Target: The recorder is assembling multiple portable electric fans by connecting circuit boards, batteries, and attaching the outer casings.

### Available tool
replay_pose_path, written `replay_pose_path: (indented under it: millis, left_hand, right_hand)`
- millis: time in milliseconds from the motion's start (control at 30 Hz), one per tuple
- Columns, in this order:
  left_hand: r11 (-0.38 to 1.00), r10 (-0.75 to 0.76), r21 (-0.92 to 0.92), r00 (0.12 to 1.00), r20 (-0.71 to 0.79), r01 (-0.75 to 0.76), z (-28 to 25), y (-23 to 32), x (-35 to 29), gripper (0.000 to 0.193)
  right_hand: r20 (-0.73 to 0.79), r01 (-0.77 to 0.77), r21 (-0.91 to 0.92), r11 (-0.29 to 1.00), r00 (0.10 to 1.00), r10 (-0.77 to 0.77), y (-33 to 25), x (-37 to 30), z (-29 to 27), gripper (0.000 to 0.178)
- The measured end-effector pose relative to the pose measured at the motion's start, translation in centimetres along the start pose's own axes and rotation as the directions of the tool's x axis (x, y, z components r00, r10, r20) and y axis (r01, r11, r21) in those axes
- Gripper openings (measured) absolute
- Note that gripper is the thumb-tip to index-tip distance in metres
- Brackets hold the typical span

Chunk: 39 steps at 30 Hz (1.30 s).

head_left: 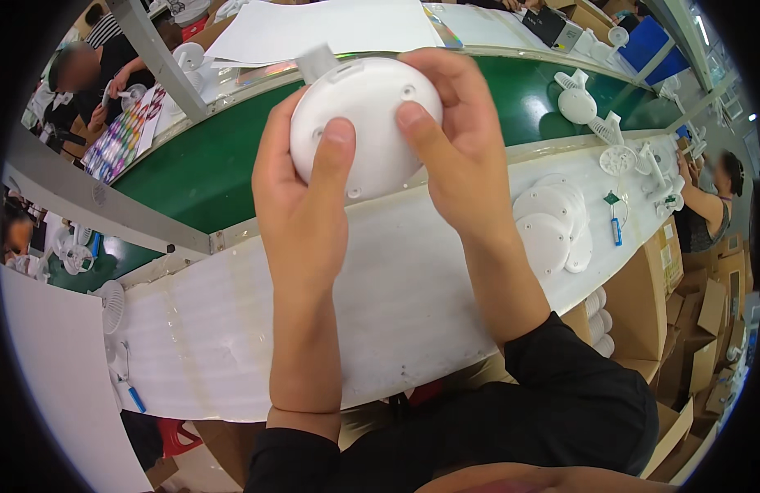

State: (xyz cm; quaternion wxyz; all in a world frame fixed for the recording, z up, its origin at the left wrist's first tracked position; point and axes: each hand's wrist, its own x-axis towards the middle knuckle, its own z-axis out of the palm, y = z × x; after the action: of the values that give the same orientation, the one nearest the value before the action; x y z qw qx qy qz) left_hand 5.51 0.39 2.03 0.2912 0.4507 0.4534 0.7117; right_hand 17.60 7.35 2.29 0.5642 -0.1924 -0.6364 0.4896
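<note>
A white round plastic fan base (363,164) is held up above the worktable, its underside with several screw holes turned toward me. A short white stem (316,62) juts from its far left edge. My left hand (302,181) grips the left side, thumb flat on the underside and fingers behind. On the right side my right hand (462,140) grips it the same way, thumb beside a screw hole. To the right, several flat white round plates (543,243) lie overlapping on the table. Beyond them rests a blue battery (616,232) wired to a small green circuit board (612,198).
A green conveyor belt (207,177) runs behind the white-covered table (413,287), carrying white fan units (576,104) at the right. An open carton (635,304) with white parts stands below the right edge. Grey metal posts (162,62) rise at the left. Other people work nearby.
</note>
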Motion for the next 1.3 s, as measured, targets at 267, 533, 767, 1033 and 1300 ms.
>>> replay_pose_path:
  millis: [267, 533, 767, 1033, 1300]
  left_hand:
    - [0.925, 0.365, -0.122, 0.931, 0.022, -0.36, -0.7, 0.8, -0.3, 0.047]
    - [0.918, 0.37, -0.167, 0.928, 0.041, -0.359, -1.4, 0.9, -0.7, 0.049]
    - [0.921, 0.374, -0.182, 0.912, 0.168, -0.344, -1.7, 0.3, -0.4, 0.05]
    - [0.903, 0.425, -0.251, 0.812, 0.401, -0.349, -1.4, -0.1, -1.0, 0.047]
    - [0.776, 0.128, -0.614, 0.989, -0.075, -0.147, 0.8, 1.6, -0.6, 0.042]
  right_hand:
    - [0.078, 0.486, -0.048, 0.873, 0.873, -0.482, -1.1, -0.4, 0.0, 0.045]
    - [0.115, 0.407, -0.045, 0.912, 0.909, -0.4, -3.1, -1.2, -0.1, 0.058]
    - [0.24, 0.39, -0.245, 0.888, 0.911, -0.334, -5.1, -1.2, -1.1, 0.053]
    - [0.402, 0.603, -0.386, 0.698, 0.791, -0.461, -6.9, -2.0, -3.1, 0.045]
    - [0.273, 0.688, -0.231, 0.688, 0.725, -0.633, -3.6, -0.7, 0.2, 0.045]
